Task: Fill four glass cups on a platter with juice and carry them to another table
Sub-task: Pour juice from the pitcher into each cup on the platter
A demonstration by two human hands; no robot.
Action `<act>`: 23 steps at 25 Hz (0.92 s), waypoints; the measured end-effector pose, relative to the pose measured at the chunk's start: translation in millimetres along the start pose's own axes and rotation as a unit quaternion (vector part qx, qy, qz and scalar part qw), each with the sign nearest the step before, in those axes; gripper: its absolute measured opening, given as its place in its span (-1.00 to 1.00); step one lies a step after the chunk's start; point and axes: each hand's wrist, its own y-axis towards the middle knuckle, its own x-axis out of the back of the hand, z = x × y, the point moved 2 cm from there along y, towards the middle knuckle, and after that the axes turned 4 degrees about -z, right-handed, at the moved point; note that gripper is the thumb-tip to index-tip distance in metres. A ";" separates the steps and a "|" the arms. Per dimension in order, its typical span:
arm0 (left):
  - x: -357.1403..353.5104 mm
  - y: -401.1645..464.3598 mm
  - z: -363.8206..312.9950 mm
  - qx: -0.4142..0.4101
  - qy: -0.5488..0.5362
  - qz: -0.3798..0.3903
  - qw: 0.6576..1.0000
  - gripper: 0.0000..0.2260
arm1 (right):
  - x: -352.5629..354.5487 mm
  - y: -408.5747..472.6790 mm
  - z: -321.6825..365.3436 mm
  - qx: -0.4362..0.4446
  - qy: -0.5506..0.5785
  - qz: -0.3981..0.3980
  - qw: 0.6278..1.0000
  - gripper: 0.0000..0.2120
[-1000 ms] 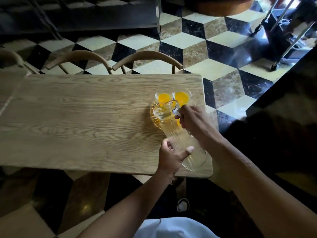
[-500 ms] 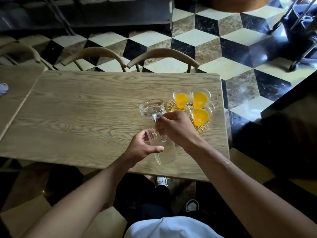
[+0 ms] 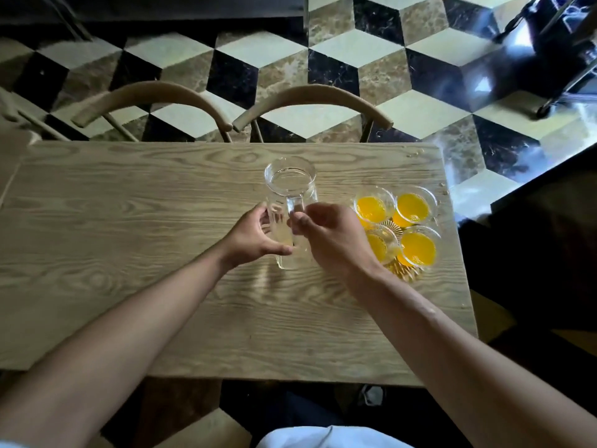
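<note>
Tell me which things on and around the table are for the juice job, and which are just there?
For the job:
- four glass cups of orange juice
- glass platter under them
- empty glass pitcher, upright
- left hand and right hand at the pitcher
- wooden table

Just there:
- two wooden chairs
- dark wheeled cart

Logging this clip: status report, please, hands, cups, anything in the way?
Left hand and right hand both on empty glass pitcher, upright on table. Four cups filled, on platter. Nothing blocking platter.

Both hands, left hand (image 3: 255, 236) and right hand (image 3: 332, 237), grip an upright empty pitcher (image 3: 289, 202) beside 4 juice-filled cups (image 3: 397, 226).
</note>
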 end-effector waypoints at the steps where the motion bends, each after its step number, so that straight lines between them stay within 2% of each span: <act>1: 6.3 12.2 -1.3 -0.007 0.022 0.012 1.000 -0.19 | -5.2 5.0 0.2 0.004 -0.006 -0.010 1.000 -0.65; 3: 14.0 32.1 -2.3 -0.023 0.073 0.026 0.997 -0.22 | -13.4 9.3 -0.9 0.016 -0.011 -0.022 1.000 -0.64; 6: 17.5 52.0 -5.2 -0.046 0.119 0.031 0.991 -0.18 | -19.0 15.1 -5.3 0.008 -0.011 -0.023 1.000 -0.75; 9: 15.9 57.5 -6.4 -0.056 0.102 0.028 0.993 -0.21 | -17.9 19.3 -10.3 -0.009 -0.008 -0.032 0.999 -0.84; 16: 11.4 61.7 5.7 -0.084 0.113 0.019 0.990 -0.25 | -22.1 11.3 -11.6 -0.022 -0.020 -0.042 0.999 -0.89; 23: 9.7 59.9 15.5 -0.103 0.129 0.017 0.986 -0.25 | -23.9 -2.4 -12.6 -0.022 -0.014 -0.040 0.999 -0.85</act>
